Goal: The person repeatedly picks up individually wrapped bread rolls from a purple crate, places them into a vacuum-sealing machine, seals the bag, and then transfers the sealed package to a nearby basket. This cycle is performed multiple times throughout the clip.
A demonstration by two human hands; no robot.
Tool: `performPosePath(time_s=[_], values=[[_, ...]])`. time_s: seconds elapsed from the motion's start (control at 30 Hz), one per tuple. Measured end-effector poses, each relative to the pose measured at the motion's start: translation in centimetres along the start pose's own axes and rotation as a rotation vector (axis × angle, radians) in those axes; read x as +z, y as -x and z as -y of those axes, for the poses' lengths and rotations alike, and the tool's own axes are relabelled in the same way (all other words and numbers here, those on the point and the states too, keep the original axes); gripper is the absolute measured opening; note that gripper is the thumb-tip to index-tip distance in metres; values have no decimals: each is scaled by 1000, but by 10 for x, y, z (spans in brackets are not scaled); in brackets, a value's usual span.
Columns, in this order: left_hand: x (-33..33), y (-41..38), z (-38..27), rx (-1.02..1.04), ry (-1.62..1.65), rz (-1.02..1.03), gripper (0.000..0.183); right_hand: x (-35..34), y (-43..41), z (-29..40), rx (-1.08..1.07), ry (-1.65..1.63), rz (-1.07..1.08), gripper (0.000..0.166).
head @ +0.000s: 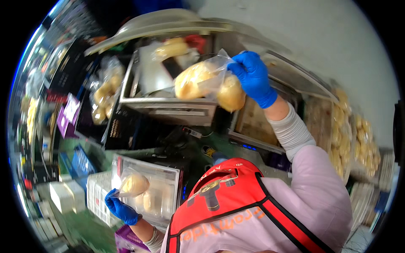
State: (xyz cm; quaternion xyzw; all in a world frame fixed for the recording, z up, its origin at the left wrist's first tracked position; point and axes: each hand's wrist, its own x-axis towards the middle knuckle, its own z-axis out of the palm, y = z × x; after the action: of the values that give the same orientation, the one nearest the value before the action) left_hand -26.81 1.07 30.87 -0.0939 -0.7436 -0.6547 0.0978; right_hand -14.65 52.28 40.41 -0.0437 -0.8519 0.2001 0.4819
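Observation:
My right hand (253, 76), in a blue glove, pinches the gathered tops of clear plastic bags at the upper centre. A bag of pale yellow food pieces (194, 79) and a second such bag (232, 93) hang from it, over the front edge of an open chamber machine (167, 100), probably a vacuum sealer. Inside that chamber lies another bag of pale food (172, 47). Lower left, my left hand (121, 210), also blue-gloved, grips the end of a clear bag of pale food (134, 185) above a machine's transparent lid (171, 169).
Another open chamber (256, 121) stands at the right, its lid raised. Bags of pale food (106, 91) lie left of the first chamber; more bagged pieces (367, 145) stand at the far right. A white plastic crate (98, 199), foam box (66, 194) and power strip (192, 132) are lower down.

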Motion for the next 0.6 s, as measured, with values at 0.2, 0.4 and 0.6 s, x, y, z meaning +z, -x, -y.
performPosePath(time_s=[0.2, 0.4, 0.6], values=[[80, 11, 13, 0, 134, 348, 18, -149, 101, 30, 333, 169, -96, 12], [194, 54, -26, -131, 175, 574, 12, -315, 190, 46, 467, 565, -272, 8], [304, 108, -46, -90, 365, 681, 8, -488, 259, 21, 683, 445, -642, 8]])
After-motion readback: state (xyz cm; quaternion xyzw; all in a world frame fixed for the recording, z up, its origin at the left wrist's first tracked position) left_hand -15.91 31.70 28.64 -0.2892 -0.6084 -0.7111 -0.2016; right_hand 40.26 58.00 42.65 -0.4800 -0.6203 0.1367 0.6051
